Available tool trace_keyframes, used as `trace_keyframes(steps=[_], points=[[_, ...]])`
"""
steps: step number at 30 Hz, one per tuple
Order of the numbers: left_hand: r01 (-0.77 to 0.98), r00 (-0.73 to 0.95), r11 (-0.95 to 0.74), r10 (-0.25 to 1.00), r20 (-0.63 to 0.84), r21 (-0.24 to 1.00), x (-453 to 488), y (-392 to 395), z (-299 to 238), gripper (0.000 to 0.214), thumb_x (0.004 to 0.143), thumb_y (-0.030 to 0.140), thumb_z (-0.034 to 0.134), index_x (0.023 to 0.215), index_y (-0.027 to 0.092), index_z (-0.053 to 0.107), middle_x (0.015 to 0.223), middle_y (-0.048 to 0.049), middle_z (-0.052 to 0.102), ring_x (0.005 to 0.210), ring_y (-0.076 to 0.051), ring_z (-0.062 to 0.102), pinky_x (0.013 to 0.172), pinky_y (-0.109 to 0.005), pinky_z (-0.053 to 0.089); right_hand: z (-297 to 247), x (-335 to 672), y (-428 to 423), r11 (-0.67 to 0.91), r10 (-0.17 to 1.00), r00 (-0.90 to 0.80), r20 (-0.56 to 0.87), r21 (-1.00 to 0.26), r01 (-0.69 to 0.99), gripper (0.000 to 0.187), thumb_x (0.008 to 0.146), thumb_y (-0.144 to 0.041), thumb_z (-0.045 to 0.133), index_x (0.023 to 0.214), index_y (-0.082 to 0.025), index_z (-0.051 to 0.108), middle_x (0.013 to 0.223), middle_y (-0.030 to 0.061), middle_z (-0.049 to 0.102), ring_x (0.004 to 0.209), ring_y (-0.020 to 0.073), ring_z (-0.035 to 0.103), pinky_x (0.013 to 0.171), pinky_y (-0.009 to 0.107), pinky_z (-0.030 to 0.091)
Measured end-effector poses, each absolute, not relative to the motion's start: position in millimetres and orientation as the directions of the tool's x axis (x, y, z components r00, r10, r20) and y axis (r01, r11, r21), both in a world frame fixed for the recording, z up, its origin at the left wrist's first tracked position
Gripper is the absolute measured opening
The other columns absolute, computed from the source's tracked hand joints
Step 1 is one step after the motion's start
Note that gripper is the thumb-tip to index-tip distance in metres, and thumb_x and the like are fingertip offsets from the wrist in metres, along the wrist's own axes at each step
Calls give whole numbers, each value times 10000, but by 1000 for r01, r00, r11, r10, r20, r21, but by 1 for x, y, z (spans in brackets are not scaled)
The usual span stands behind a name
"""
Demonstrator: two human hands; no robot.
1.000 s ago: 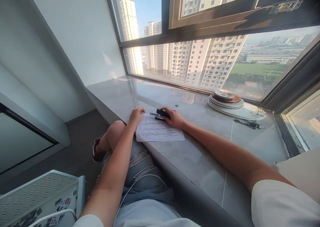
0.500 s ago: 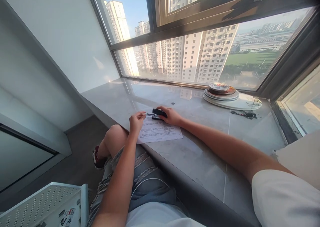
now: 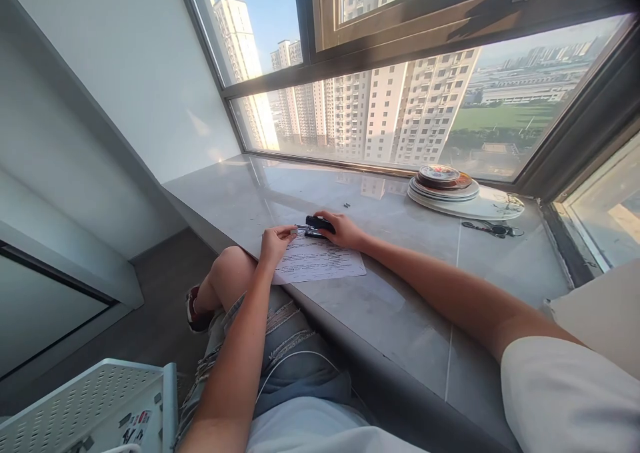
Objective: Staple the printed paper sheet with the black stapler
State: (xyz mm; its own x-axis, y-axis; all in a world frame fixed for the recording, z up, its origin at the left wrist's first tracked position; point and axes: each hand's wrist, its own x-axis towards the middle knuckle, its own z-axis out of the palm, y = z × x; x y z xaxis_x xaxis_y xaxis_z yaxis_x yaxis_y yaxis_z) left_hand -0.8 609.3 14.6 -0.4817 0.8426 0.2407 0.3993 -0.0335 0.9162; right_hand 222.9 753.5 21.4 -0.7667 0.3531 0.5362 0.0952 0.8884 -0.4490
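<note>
A printed sheet of paper point(image 3: 320, 263) lies near the front edge of a grey stone window sill point(image 3: 400, 293). At its far edge sits a black stapler point(image 3: 316, 225), and my right hand point(image 3: 343, 230) is closed over the stapler's back end. My left hand point(image 3: 275, 243) rests at the sheet's left corner, with its fingers pinched at the silver front end of the stapler. What the fingers pinch is too small to make out.
A stack of plates point(image 3: 450, 190) stands at the back right of the sill, with a bunch of keys point(image 3: 493, 228) in front of it. Small dark bits point(image 3: 345, 205) lie beyond the stapler. A white perforated rack point(image 3: 90, 406) stands at the lower left.
My left hand has shifted right along the paper's edge, up to the stapler's front end. My right hand has stayed on the stapler. The camera has tilted slightly.
</note>
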Motion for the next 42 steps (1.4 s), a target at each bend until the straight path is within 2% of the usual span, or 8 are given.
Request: trace_keyframes(steps=[4,7,14,23,33,36,42], points=[[598,-430,-64,816,387,799,2,607,20,213,890,277,806,1089,230,865,1122,-88,797,946,-223,711,836,-339,587,22,226,752,913,299,-774,559,-404,61,420,1022,-343,600,1425,-225,593,1320,147,768,1136,313,740,971,438,574],[710,-393,-53,798,457,702,5,606,23,183,907,218,776,1065,251,861,1141,-81,747,944,-212,645,883,-350,563,23,228,751,923,240,-797,554,-385,10,427,1025,-347,595,1437,-238,589,1341,139,761,1176,306,736,995,432,575],[761,-310,-38,855,415,648,12,606,27,181,906,175,763,1060,236,837,1112,-68,704,913,-208,618,894,-351,536,23,228,751,928,221,-815,535,-373,7,450,1042,-379,553,1455,-200,570,1341,169,754,1170,334,736,962,444,572],[782,-298,-40,853,429,622,12,607,29,165,900,173,756,1031,232,837,1070,-59,740,834,-199,615,883,-354,544,22,227,751,923,238,-812,533,-385,17,440,1030,-366,575,1450,-233,571,1344,144,760,1177,313,734,973,419,568],[772,-353,-4,829,433,636,13,608,23,183,886,168,779,1006,264,880,1065,-58,744,807,-185,636,852,-346,572,21,227,753,922,240,-810,535,-386,18,438,1034,-372,571,1450,-236,568,1323,140,767,1154,305,741,952,418,578],[761,-410,45,807,425,648,14,604,25,224,878,173,796,1057,272,886,1092,-69,768,851,-199,686,869,-357,588,21,227,752,920,239,-809,536,-391,13,434,1038,-371,567,1448,-231,569,1325,141,767,1141,304,745,949,417,577],[582,-530,122,807,261,804,11,595,27,485,772,78,841,1243,196,836,1092,-109,846,1048,-290,790,995,-425,612,22,226,752,916,253,-808,533,-400,23,440,1028,-350,583,1454,-242,577,1328,137,771,1129,305,751,941,416,580]])
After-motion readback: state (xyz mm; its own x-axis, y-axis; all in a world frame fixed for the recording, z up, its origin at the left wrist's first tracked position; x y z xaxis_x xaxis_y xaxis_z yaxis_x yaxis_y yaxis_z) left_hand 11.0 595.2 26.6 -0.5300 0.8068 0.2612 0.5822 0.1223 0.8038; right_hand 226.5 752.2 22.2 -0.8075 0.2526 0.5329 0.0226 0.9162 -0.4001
